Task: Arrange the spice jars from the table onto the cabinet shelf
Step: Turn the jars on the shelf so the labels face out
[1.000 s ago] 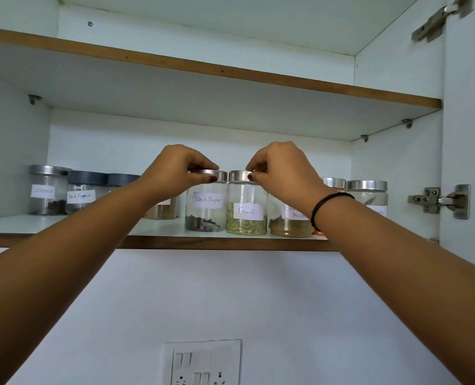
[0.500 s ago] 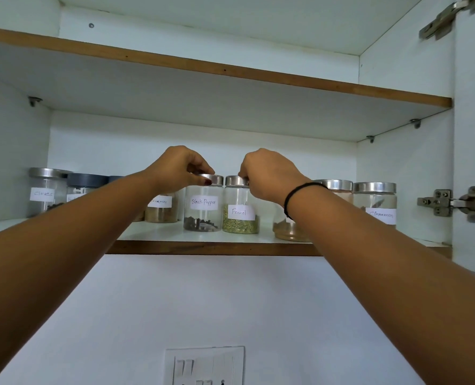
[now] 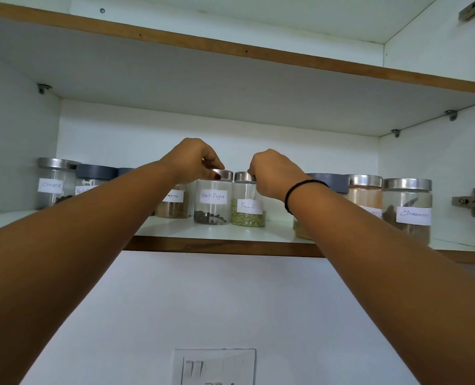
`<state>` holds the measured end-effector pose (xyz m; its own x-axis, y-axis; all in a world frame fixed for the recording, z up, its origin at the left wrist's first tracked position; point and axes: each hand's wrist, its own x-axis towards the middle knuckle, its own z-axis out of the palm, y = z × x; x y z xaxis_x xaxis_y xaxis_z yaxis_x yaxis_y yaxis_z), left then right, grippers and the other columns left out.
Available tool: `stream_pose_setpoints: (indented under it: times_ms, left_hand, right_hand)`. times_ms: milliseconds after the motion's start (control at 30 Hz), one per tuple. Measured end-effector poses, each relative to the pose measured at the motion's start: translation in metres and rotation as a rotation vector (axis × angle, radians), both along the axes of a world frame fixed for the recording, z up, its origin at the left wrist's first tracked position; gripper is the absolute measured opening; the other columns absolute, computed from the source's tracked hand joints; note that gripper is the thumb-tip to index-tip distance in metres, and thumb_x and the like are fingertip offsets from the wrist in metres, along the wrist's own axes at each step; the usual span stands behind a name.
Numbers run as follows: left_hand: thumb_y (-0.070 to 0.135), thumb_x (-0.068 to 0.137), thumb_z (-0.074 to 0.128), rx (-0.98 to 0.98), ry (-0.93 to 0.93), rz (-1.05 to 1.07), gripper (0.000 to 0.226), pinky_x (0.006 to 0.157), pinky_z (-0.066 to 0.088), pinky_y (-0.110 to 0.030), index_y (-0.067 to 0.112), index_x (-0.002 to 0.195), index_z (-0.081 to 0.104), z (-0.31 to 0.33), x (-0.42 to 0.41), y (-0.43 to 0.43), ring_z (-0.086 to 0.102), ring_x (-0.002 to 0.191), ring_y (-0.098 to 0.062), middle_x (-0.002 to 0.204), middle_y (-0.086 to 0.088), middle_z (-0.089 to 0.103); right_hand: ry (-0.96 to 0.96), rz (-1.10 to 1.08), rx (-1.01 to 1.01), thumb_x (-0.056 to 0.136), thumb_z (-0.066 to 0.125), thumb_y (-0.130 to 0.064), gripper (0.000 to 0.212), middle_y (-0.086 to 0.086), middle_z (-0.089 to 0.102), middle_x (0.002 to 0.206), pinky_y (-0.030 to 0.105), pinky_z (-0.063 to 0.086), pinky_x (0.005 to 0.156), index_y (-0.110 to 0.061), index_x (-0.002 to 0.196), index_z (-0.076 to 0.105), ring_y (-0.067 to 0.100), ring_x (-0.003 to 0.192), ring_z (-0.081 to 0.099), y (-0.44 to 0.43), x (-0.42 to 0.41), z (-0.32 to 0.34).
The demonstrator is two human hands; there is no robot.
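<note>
Both arms reach up to the cabinet shelf (image 3: 225, 243), which sits high, so the hands come at the jars from the top. The left hand (image 3: 194, 159) curls over the Black Pepper jar (image 3: 213, 201) and pinches the rim of its silver lid with the fingertips. The right hand (image 3: 272, 173) does the same on the lid of the Fennel jar (image 3: 248, 207). Holding a jar by the lid is probably the easy way here, because the other jars stand close and leave little room for fingers down the sides. Both jars stand flat and upright on the shelf, right beside each other, near the front edge. I think the hands are setting them in place or nudging them into line. Their paper labels face out, so the names can be read. More jars fill the shelf: the Cloves jar (image 3: 53, 183) far to the left, and the Cinnamon jar (image 3: 407, 209) far to the right. Some jars hide behind the arms. A black band (image 3: 300, 187) goes around the right wrist. The table is not in view, so I cannot tell if more jars wait there.
</note>
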<state>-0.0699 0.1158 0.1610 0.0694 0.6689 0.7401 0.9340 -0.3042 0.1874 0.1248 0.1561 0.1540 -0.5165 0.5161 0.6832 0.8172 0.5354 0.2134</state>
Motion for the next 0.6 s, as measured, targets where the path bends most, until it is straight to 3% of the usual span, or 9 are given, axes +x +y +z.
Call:
stream_pose_setpoints:
  times_ms: [267, 367, 600]
  left_hand:
    - [0.009, 0.080, 0.081, 0.007, 0.017, 0.035, 0.032, 0.084, 0.050, -0.022, 0.009, 0.112, 0.076, 0.000, -0.010, 0.020, 0.065, 0.090, -0.014, 0.110, -0.008, 0.074]
    - [0.008, 0.081, 0.080, 0.024, 0.004, 0.044, 0.033, 0.083, 0.047, -0.018, 0.007, 0.113, 0.075, -0.004, -0.017, 0.029, 0.065, 0.093, -0.013, 0.112, -0.010, 0.074]
    - [0.009, 0.088, 0.074, 0.067, 0.060, 0.075, 0.031, 0.094, 0.048, -0.025, 0.008, 0.119, 0.072, -0.012, -0.023, 0.040, 0.067, 0.105, -0.020, 0.117, -0.009, 0.072]
  right_hand:
    - [-0.030, 0.000, 0.017, 0.082, 0.047, 0.011, 0.030, 0.002, 0.034, 0.065, 0.023, 0.024, 0.048, -0.010, 0.062, 0.040, 0.026, 0.074, 0.045, 0.026, -0.018, -0.004]
    - [-0.022, 0.016, 0.015, 0.083, 0.046, 0.010, 0.021, 0.004, 0.046, 0.076, 0.024, 0.027, 0.050, -0.003, 0.090, 0.062, 0.025, 0.077, 0.046, 0.037, -0.022, -0.007]
    - [-0.009, 0.025, 0.013, 0.083, 0.047, 0.010, 0.038, 0.014, 0.063, 0.105, 0.030, 0.039, 0.068, -0.003, 0.115, 0.062, 0.027, 0.089, 0.056, 0.054, -0.028, -0.018]
